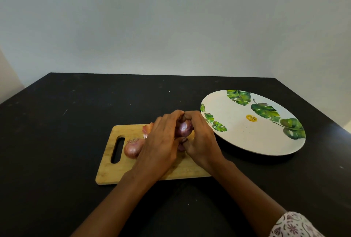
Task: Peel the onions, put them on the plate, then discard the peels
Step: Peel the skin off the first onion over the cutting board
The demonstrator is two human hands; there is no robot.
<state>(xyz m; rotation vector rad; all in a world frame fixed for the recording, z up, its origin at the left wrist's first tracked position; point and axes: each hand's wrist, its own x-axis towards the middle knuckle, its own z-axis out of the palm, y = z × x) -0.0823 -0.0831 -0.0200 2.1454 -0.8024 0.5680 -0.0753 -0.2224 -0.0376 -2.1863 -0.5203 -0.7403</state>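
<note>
I see my left hand (161, 142) and right hand (199, 142) both gripping a glossy purple onion (183, 128), seemingly half-peeled, above the cutting board (114, 172).

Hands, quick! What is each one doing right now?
Left hand: fingers curled round the purple onion, holding it.
Right hand: fingers curled round the same onion, holding it too.

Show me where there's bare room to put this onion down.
The leaf-print plate is bare. The black table is open left of the cutting board and behind it to the wall. Crowded: the board's middle, with left hand, right hand, held onion, second onion and peel.
</note>
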